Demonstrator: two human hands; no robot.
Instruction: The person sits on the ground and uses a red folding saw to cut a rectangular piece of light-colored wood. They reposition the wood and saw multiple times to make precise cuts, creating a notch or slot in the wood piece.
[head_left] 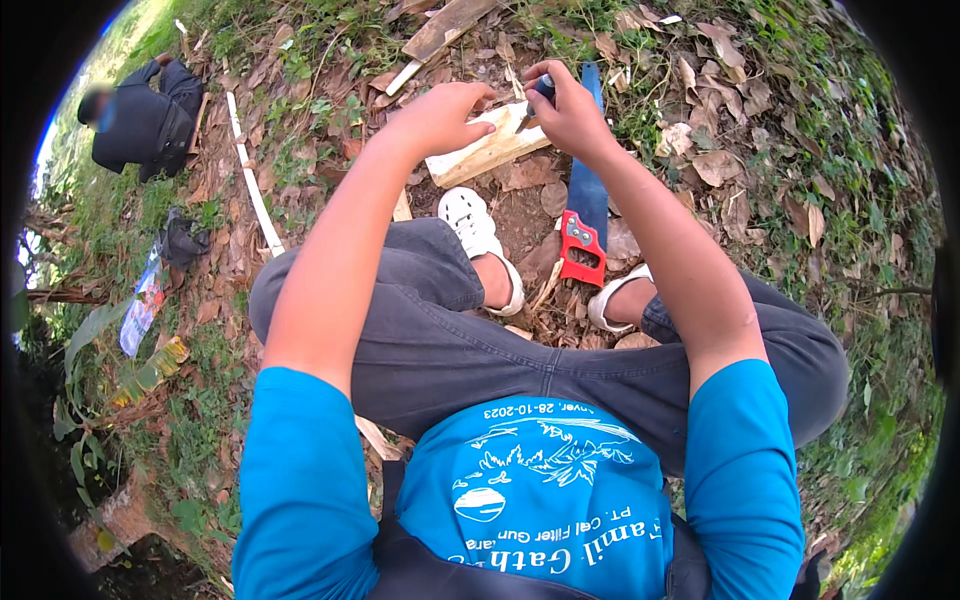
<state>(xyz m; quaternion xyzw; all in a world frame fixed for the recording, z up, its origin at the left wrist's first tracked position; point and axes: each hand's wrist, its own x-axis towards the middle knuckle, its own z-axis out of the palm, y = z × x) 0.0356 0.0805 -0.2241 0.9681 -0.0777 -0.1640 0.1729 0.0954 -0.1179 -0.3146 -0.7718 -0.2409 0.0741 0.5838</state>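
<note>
The person squats on leaf-strewn ground, and both hands meet at about twelve o'clock in the view, over a pale piece of split wood (pixel 487 150) that lies slanted on the dry leaves just ahead of the feet. The left hand (pixel 440 117) rests on top of the wood with its fingers curled down onto the upper edge, pressing on it rather than wrapping around it. The right hand (pixel 568 112) is closed around a small dark tool (pixel 541 90), whose tip points down at the wood's upper right end; what kind of tool it is cannot be made out. The two hands sit just beside each other, nearly touching. A handsaw (pixel 587 200) with a blue blade and red handle lies on the ground at one o'clock from the wood, running toward the right foot. White sandals (pixel 473 225) show on both feet, below the wood. At ten o'clock, well apart, another person in dark clothes (pixel 140 118) crouches on the grass, and a long thin white strip (pixel 250 180) lies on the ground between.
</note>
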